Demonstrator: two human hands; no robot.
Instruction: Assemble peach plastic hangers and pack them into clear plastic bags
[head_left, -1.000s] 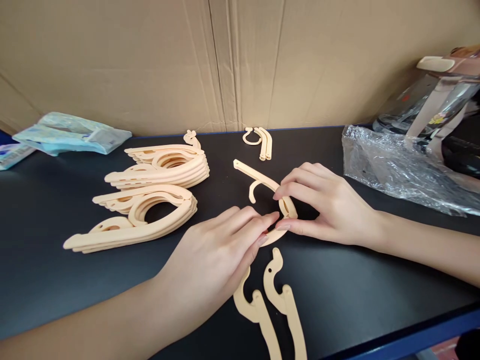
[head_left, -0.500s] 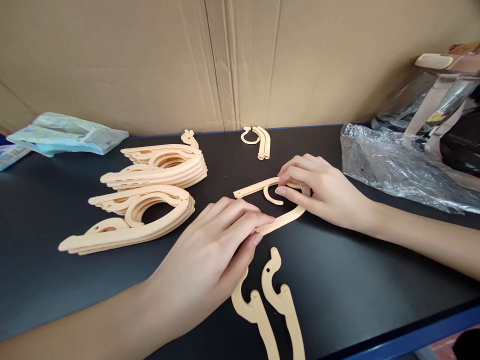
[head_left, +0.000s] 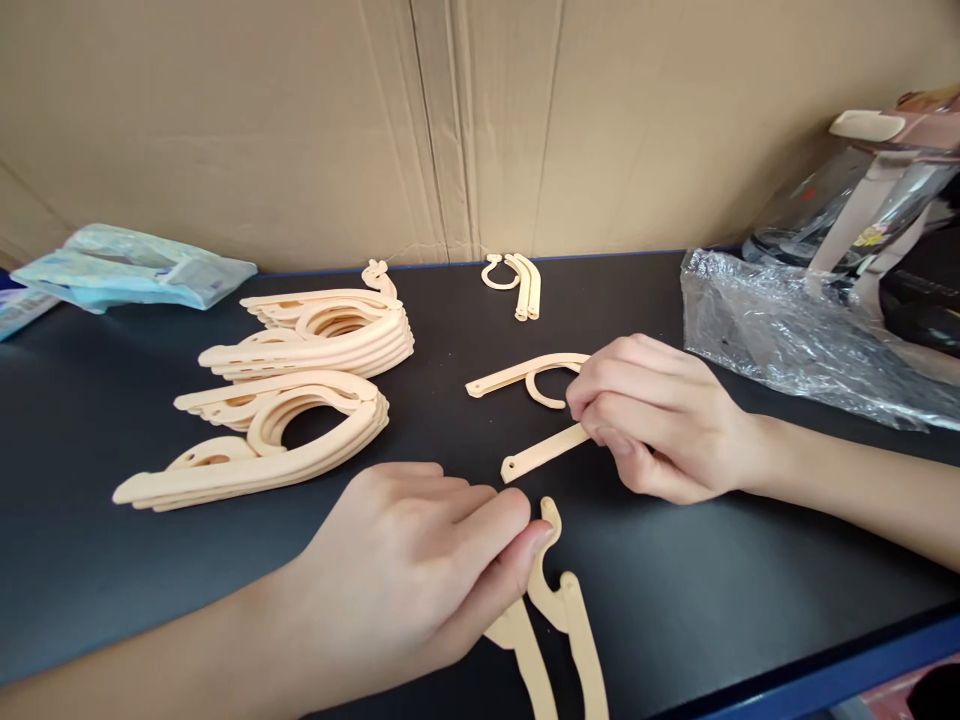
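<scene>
My right hand [head_left: 652, 420] is closed around the bend of a folded peach plastic hanger piece [head_left: 525, 378], whose two thin arms stick out to the left above the black table [head_left: 712, 580]. My left hand [head_left: 420, 570] rests lower down, its fingertips pinching the top of one of two loose curved hanger arms [head_left: 574, 620] that lie near the table's front edge. Part of those arms is hidden under my left hand.
Two stacks of peach hanger parts [head_left: 300, 400] lie at the left. A small folded hanger [head_left: 517, 280] sits near the cardboard wall [head_left: 480, 120]. A crumpled clear plastic bag [head_left: 795, 330] and a glass jug [head_left: 862, 200] are at the right, blue packets [head_left: 135, 265] at the far left.
My right hand folded the hanger piece flat and closed over its bend. My left hand let go of that piece and dropped toward me onto the loose arms near the front edge.
</scene>
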